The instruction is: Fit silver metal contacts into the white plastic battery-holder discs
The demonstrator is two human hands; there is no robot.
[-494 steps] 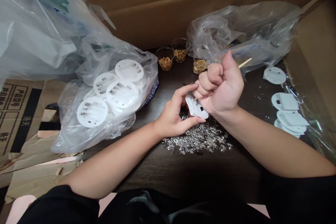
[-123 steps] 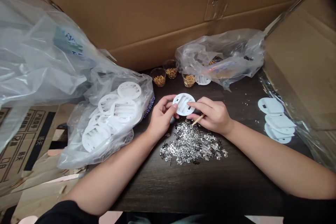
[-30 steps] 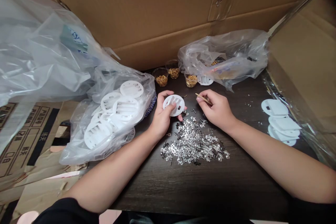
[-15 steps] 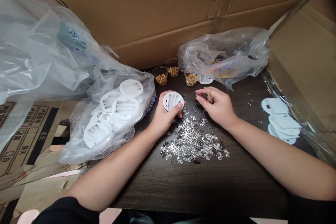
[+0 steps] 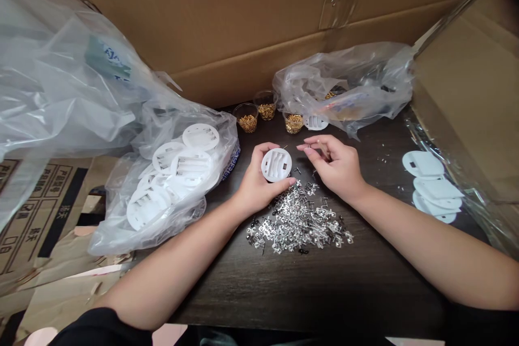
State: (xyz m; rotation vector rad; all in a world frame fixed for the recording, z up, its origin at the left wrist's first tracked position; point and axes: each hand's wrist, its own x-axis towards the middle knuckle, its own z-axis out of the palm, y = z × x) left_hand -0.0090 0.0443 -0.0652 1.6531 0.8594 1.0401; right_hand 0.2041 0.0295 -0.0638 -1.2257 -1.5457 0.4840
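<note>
In my left hand (image 5: 259,184) is a round white plastic battery case (image 5: 276,165), its slotted side facing up, held at the rim between thumb and fingers. My right hand (image 5: 334,165) hovers just to its right, thumb and fingertips pinched around something small and thin, too small to name. Below both hands a heap of small silver metal contacts and springs (image 5: 300,219) is spread on the dark table (image 5: 324,292). More white battery cases (image 5: 192,165) lie piled in an open clear plastic bag on the left.
Clear cups of gold-coloured small parts (image 5: 247,121) stand at the back. Behind them rises a cardboard wall (image 5: 243,21). A crumpled plastic bag (image 5: 344,86) lies at the back right, partly over a white case (image 5: 316,121). White flat-tabbed covers (image 5: 438,186) are stacked at the right.
The battery case has turned in my left hand and shifted slightly right, and the left thumb has moved off its face to the lower rim. My right hand has come slightly closer to it.
</note>
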